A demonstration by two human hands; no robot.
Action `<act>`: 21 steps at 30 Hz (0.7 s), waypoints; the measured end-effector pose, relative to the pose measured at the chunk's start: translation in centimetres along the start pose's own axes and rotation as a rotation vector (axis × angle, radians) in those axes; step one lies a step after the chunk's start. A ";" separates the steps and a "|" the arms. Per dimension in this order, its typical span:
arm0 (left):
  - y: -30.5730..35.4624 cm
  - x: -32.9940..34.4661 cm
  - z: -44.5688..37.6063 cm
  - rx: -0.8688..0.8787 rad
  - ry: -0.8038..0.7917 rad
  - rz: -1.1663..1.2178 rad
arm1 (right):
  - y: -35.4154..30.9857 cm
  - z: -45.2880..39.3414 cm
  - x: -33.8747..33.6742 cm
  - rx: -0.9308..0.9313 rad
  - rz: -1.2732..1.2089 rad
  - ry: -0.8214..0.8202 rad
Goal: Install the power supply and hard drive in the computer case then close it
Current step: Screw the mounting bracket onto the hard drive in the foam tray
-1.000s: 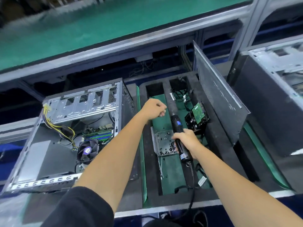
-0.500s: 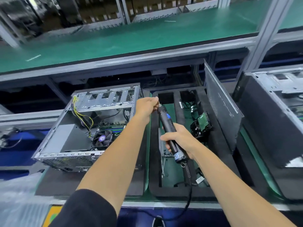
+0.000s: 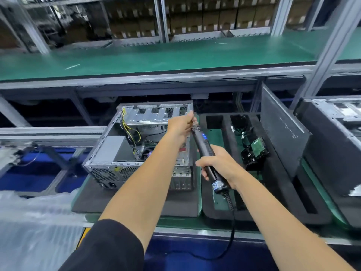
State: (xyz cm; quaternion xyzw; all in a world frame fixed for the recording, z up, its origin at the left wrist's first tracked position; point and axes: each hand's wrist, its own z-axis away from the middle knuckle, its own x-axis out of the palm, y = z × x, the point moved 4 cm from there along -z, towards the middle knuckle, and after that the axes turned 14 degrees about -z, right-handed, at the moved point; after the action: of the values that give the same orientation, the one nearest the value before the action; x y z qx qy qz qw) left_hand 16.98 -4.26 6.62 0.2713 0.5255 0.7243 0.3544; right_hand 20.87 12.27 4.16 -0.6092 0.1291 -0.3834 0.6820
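A green-surfaced upper shelf [image 3: 175,55] spans the view from 9 to 3 o'clock, carried on grey aluminium framing [image 3: 330,42]. Behind it, at 12 o'clock, racks hold stacked brown cardboard boxes [image 3: 195,18]. A blue floor area [image 3: 29,178] shows at 8 o'clock. Clear plastic sheeting [image 3: 35,227] lies at 7 o'clock.

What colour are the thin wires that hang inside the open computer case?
The wires are yellow, inside the computer case; the head view shows them.
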 end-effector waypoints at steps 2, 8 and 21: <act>0.3 -2.3 1.1 -0.017 -0.039 0.080 | 0.3 0.5 2.7 -0.026 0.011 0.009; 0.7 -10.8 5.0 0.000 -0.056 0.101 | 2.9 2.3 11.6 -0.087 -0.009 0.010; -5.5 -21.9 9.2 -0.041 -0.039 0.199 | 10.1 6.2 22.1 0.052 -0.037 0.037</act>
State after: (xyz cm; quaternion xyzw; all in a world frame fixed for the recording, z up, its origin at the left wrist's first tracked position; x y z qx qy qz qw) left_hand 38.47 -15.42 3.69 0.3290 0.4742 0.7609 0.2965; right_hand 43.44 1.41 2.57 -0.5864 0.1203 -0.4105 0.6879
